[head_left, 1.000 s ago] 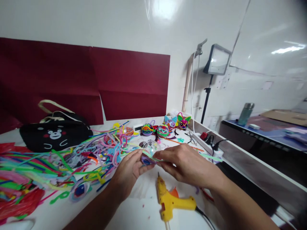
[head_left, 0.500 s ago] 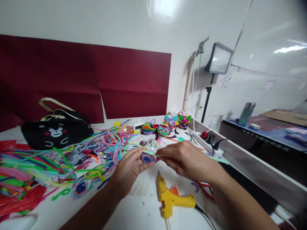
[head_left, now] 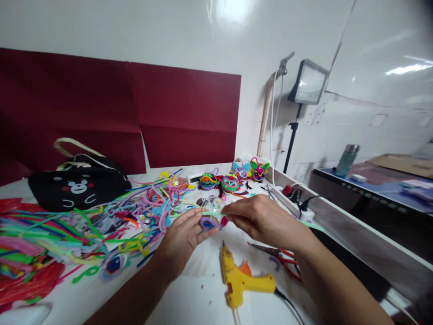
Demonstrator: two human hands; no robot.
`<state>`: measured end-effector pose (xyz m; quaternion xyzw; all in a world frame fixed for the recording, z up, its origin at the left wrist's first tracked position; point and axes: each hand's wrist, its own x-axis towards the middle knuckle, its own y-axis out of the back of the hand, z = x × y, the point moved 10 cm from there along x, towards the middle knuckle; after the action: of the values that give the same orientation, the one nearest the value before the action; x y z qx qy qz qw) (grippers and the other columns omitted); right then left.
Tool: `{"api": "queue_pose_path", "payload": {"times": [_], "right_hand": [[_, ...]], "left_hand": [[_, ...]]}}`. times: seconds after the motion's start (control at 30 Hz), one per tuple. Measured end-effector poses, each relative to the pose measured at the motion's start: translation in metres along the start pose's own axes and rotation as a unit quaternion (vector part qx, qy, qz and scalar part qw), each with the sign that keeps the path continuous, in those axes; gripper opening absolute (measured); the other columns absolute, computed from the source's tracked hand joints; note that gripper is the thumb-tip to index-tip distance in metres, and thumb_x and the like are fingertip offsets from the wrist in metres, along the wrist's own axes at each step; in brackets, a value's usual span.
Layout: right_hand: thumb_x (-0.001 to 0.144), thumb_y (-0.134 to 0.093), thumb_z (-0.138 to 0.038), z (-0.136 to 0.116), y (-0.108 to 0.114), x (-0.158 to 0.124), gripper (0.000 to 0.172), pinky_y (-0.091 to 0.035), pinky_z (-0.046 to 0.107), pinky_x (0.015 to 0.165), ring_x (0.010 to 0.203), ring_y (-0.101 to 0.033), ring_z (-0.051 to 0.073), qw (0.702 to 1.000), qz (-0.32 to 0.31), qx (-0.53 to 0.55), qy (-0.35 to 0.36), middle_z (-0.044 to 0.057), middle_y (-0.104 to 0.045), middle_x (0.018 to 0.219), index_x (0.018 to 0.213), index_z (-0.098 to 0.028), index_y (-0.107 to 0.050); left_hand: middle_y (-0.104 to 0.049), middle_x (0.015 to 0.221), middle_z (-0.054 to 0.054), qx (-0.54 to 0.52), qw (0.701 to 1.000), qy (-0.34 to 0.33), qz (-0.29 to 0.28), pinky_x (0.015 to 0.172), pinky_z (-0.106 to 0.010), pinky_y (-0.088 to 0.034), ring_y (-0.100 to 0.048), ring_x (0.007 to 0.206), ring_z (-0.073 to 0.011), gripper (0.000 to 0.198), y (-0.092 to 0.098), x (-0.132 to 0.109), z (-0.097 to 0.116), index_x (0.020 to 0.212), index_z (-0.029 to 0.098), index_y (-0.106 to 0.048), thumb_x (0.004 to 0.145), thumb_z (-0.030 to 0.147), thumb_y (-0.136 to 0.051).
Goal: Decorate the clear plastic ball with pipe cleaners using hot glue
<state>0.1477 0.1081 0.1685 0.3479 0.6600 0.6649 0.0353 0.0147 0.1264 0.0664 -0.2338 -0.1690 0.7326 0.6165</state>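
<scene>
Left hand (head_left: pixel 182 237): fingers gripping purple-blue piece (head_left: pixel 209 224); right hand (head_left: pixel 260 220): fingers pinching green strip (head_left: pixel 211 213) trailing toward table (head_left: pixel 189 298)'s right edge; even tension advised.

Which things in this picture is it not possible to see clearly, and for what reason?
All in the head view:
- Purple piece: partly covered by the left hand.
- Pale green strip: the right hand hides how far it runs.
- Scissors: handles partly behind the right forearm.
- White object: cut off by the bottom edge.
</scene>
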Motion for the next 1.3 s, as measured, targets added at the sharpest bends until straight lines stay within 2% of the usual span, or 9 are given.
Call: {"api": "queue_pose_path", "payload": {"times": [0.57,0.73,0.9,1.3], "right_hand": [[0.092,-0.050,-0.013,0.0040,0.0010,0.0019,0.021,-0.037,0.024,0.065,0.070,-0.063,0.014,1.000,0.005,-0.005,-0.007,0.006,-0.071,0.077,0.095,-0.017,-0.070],[0.091,-0.051,-0.013,0.0038,0.0011,0.0020,0.021,-0.038,0.024,0.065,0.070,-0.063,0.014,1.000,0.005,-0.007,-0.009,0.006,-0.071,0.077,0.096,-0.017,-0.071],[0.091,-0.051,-0.013,0.0041,0.0004,0.0018,0.021,-0.037,0.024,0.065,0.071,-0.063,0.014,1.000,-0.001,-0.011,-0.013,0.007,-0.072,0.079,0.097,-0.017,-0.070],[0.091,-0.051,-0.013,0.0030,0.0007,0.0020,0.020,-0.037,0.024,0.066,0.071,-0.063,0.014,1.000,0.003,-0.012,-0.013,0.006,-0.072,0.079,0.095,-0.018,-0.071]], "left_hand": [[-0.070,0.085,-0.007,0.003,1.000,-0.004,-0.008,0.081,-0.044,-0.061,-0.070,0.076,-0.0191,0.007,0.0042,0.0032,-0.0015,0.084,0.012,-0.062,0.082,0.005,-0.061],[-0.068,0.081,-0.006,0.006,1.000,-0.009,-0.002,0.078,-0.043,-0.062,-0.069,0.072,-0.0169,0.011,0.0054,0.0032,-0.0019,0.083,0.011,-0.061,0.084,0.002,-0.055],[-0.067,0.082,-0.007,0.005,1.000,-0.005,-0.014,0.078,-0.043,-0.062,-0.068,0.073,-0.0171,0.008,0.0024,0.0025,-0.0024,0.081,0.011,-0.061,0.083,0.004,-0.058],[-0.067,0.083,-0.007,0.015,1.000,-0.007,-0.002,0.077,-0.042,-0.062,-0.068,0.073,-0.0167,0.010,0.0048,0.0024,-0.0020,0.081,0.011,-0.061,0.084,0.003,-0.056]]}}
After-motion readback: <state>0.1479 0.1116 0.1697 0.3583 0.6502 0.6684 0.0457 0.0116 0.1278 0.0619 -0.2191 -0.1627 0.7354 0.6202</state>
